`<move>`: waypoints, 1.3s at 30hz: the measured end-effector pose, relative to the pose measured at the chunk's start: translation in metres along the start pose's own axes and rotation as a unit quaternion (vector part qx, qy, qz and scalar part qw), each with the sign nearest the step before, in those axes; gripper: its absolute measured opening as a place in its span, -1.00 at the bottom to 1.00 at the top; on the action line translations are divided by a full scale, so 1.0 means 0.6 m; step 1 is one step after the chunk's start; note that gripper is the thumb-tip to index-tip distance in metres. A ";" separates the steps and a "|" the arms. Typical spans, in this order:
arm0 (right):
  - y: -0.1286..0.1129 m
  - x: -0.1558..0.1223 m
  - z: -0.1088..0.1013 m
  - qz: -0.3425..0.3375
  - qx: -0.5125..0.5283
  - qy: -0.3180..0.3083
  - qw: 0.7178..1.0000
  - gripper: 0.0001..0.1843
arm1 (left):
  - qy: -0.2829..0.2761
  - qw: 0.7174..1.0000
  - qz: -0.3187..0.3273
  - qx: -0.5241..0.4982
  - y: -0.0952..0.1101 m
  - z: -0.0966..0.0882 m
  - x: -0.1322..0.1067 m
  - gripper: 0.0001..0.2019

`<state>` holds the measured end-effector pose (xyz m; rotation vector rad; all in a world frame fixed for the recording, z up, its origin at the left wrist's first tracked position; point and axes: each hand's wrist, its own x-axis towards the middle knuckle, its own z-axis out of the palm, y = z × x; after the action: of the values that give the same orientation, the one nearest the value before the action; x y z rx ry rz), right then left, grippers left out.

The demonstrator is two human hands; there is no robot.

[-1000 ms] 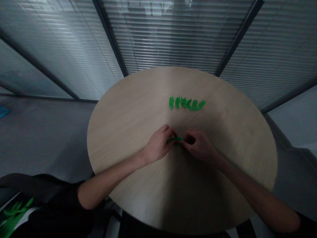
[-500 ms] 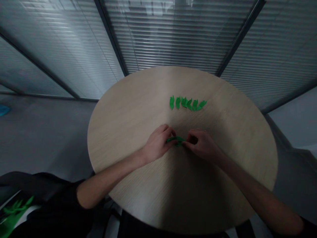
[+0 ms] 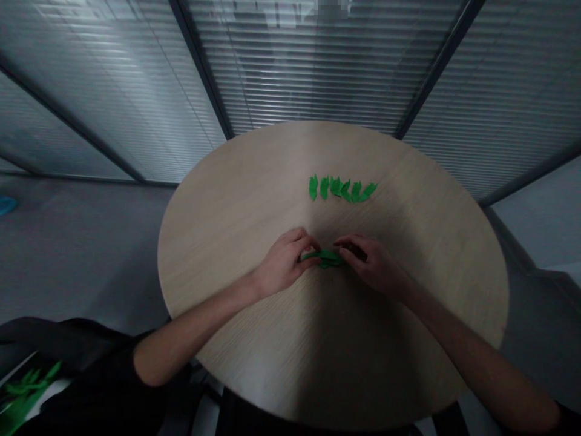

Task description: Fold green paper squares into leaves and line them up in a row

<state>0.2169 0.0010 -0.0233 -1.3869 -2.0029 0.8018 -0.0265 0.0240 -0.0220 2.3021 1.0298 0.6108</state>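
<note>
My left hand [image 3: 287, 257] is closed, thumb and fingers pinching the left end of a narrow green artificial leaf piece [image 3: 330, 258] low over the table. Part of that piece is hidden by my fingertips. At its right end is my right hand [image 3: 370, 261], thumb and forefinger slightly apart and close to the green edge. Farther back, several small green leaves [image 3: 345, 190] lie in a row on the round wooden table [image 3: 236, 200]; some of them touch or overlap.
At the lower left, more green leaf pieces [image 3: 31, 384] rest beside my dark sleeve. A blue object [image 3: 6, 205] is on the grey floor to the left. Glass partitions with blinds [image 3: 299, 72] stand right behind the table.
My right thumb has moved up off the green leaf piece, and more of its right end shows. My left hand has shifted slightly left and keeps its pinch.
</note>
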 end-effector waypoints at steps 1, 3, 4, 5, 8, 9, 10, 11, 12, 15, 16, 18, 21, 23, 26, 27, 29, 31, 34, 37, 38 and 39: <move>-0.001 -0.001 0.002 -0.016 -0.013 -0.001 1.000 -0.78 | -0.002 1.000 0.008 -0.001 0.000 -0.001 0.000 -0.85; -0.004 -0.002 0.008 -0.046 -0.034 -0.009 0.998 -0.75 | -0.003 1.000 0.027 0.001 -0.002 -0.002 -0.001 -0.84; -0.005 -0.003 0.010 -0.060 -0.040 -0.013 0.997 -0.74 | -0.003 0.999 0.037 0.004 -0.003 -0.002 -0.001 -0.83; -0.007 -0.005 0.011 -0.073 -0.045 -0.015 0.996 -0.73 | -0.003 0.999 0.045 0.008 -0.004 -0.002 -0.001 -0.82; -0.009 -0.009 0.013 -0.107 -0.076 -0.007 0.991 -0.73 | 0.016 0.999 0.046 0.022 -0.005 -0.001 0.000 -0.83; -0.010 -0.010 0.013 -0.115 -0.092 -0.003 0.989 -0.76 | 0.029 0.998 0.040 0.026 -0.005 -0.001 0.000 -0.84; -0.010 -0.012 0.013 -0.122 -0.110 0.002 0.986 -0.80 | 0.042 0.998 0.032 0.028 -0.004 -0.001 0.000 -0.85; -0.011 -0.013 0.014 -0.128 -0.128 0.008 0.983 -0.84 | 0.054 0.998 0.026 0.029 -0.002 -0.001 -0.001 -0.86; -0.012 -0.014 0.014 -0.131 -0.145 0.014 0.981 -0.87 | 0.062 0.997 0.024 0.030 0.000 -0.001 -0.001 -0.86; -0.016 -0.016 0.017 -0.130 -0.180 0.038 0.974 -0.91 | 0.052 0.996 0.050 0.044 0.008 0.003 -0.006 -0.81; -0.017 -0.017 0.017 -0.127 -0.186 0.042 0.973 -0.91 | 0.040 0.996 0.065 0.054 0.011 0.005 -0.007 -0.77; -0.019 -0.017 0.018 -0.125 -0.188 0.042 0.973 -0.90 | 0.028 0.993 0.087 0.080 0.017 0.010 -0.011 -0.66; -0.021 -0.015 0.015 -0.137 -0.161 0.029 0.977 -0.84 | 0.023 0.990 0.084 0.106 0.021 0.013 -0.013 -0.59; -0.019 -0.014 0.010 -0.145 -0.136 0.030 0.980 -0.86 | 0.013 0.991 0.081 0.106 0.021 0.011 -0.013 -0.65; -0.012 -0.012 0.006 -0.162 -0.128 0.056 0.977 -0.82 | -0.006 0.992 0.095 0.088 0.016 0.004 -0.013 -0.73; -0.009 -0.012 0.006 -0.170 -0.134 0.062 0.974 -0.74 | -0.011 0.991 0.102 0.081 0.014 0.002 -0.012 -0.73; -0.004 -0.012 0.007 -0.191 -0.143 0.049 0.970 -0.66 | -0.018 0.991 0.114 0.070 0.009 -0.001 -0.012 -0.69; 0.001 -0.012 0.009 -0.205 -0.151 0.031 0.967 -0.69 | -0.016 0.991 0.122 0.061 0.005 -0.002 -0.013 -0.65; 0.004 -0.014 0.011 -0.210 -0.160 0.030 0.964 -0.77 | 0.006 0.991 0.118 0.067 0.002 -0.001 -0.014 -0.69; 0.004 -0.015 0.012 -0.210 -0.174 0.034 0.961 -0.78 | 0.025 0.989 0.118 0.087 0.002 0.001 -0.017 -0.78; 0.004 -0.016 0.013 -0.210 -0.180 0.033 0.960 -0.77 | 0.025 0.988 0.122 0.091 0.002 0.002 -0.017 -0.78; 0.003 -0.016 0.013 -0.210 -0.186 0.032 0.959 -0.77 | 0.022 0.987 0.127 0.093 0.001 0.003 -0.018 -0.76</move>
<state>0.2153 -0.0089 -0.0310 -1.0892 -2.3629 0.1936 -0.0316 0.0148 -0.0246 2.6213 0.8504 0.6941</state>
